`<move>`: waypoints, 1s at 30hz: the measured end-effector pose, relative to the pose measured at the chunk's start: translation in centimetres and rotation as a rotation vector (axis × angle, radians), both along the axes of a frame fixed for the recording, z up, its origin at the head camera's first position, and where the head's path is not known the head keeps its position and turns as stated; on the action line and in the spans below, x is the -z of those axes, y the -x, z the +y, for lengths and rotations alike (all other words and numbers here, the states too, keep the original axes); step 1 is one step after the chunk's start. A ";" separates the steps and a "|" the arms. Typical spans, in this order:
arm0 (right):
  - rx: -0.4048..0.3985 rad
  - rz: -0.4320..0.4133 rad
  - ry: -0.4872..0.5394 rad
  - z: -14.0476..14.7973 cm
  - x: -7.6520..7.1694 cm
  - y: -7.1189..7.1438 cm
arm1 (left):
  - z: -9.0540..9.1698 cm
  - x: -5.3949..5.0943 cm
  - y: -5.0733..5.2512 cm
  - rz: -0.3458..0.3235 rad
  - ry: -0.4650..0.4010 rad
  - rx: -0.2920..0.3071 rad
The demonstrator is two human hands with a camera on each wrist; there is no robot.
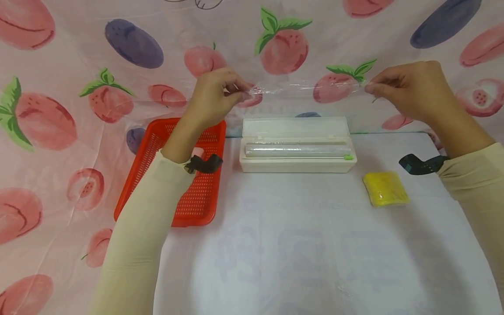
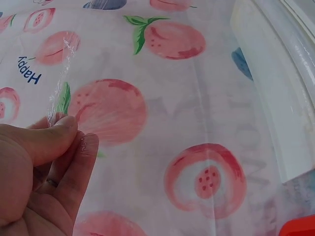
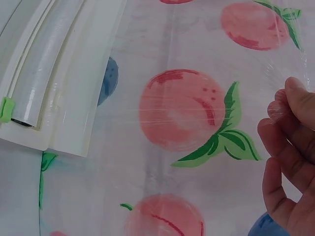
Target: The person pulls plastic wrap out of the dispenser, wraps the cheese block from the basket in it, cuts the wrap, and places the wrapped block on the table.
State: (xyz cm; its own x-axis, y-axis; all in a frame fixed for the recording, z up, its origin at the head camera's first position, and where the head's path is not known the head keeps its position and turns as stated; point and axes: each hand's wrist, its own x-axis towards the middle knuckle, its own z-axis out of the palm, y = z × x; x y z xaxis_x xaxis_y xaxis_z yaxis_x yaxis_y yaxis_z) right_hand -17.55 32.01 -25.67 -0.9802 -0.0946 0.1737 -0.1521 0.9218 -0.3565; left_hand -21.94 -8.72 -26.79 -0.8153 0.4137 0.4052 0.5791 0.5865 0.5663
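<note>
Film [image 1: 271,90]: stretched out in a narrow strip at 12 o'clock from the box [image 1: 297,166].
Left hand [image 1: 216,96]: thumb and fingertips pinch one end, at 10 o'clock.
Right hand [image 1: 419,89]: thumb and fingertips pinch the other, at 2 o'clock.
Risk: film may cling to itself or tear, likely through slack or uneven pull.
Box: lid [image 1: 294,127] raised, roll [image 1: 291,151] inside.
Basket [image 1: 201,194]: at 9 o'clock, holding something pink [image 1: 198,152], partly hidden.

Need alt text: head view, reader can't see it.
A person's left hand and right hand pinch a thin, clear plastic film stretched between them. Below in the picture: an open white rectangular box holding a translucent film roll, a red perforated plastic basket partly behind the left cream sleeve, and a yellow square packet at right.
</note>
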 end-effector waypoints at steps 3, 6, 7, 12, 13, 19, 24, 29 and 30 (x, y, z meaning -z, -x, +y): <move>0.010 -0.006 0.009 0.0 -0.1 0.0 | 0.0 -0.1 0.0 -0.010 -0.009 -0.006; 0.008 0.025 -0.005 0.0 -0.4 0.0 | 0.0 -0.4 0.0 -0.012 -0.022 -0.018; 0.006 0.040 -0.009 0.0 -0.6 0.0 | 0.0 -0.5 0.0 -0.011 -0.024 -0.022; 0.007 0.072 -0.002 -0.1 -1.3 0.0 | 0.0 -1.3 0.0 -0.003 -0.035 -0.021; 0.009 0.070 0.003 -0.1 -1.4 0.0 | 0.0 -1.4 -0.1 -0.001 -0.034 -0.020; 0.033 0.051 0.012 -0.4 -1.9 0.0 | 0.1 -2.0 -0.3 0.021 -0.025 -0.017; 0.059 0.041 0.026 -0.2 -2.3 0.0 | 0.1 -2.5 -0.4 0.038 -0.039 -0.012; 0.060 0.059 0.058 -0.1 -2.8 -0.1 | 0.1 -3.1 -0.7 0.046 -0.040 -0.013; 0.058 0.064 0.057 -0.1 -2.9 -0.1 | 0.1 -3.3 -0.7 0.046 -0.040 -0.011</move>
State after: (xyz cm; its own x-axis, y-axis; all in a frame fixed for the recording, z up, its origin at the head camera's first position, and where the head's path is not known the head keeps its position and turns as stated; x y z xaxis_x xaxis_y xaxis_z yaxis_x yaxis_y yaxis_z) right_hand -17.43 31.91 -22.74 -0.9704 -0.0258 0.2401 -0.1231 0.9081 -0.4001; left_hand -21.19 -8.64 -23.52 -0.7997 0.3878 0.4584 0.5988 0.5703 0.5623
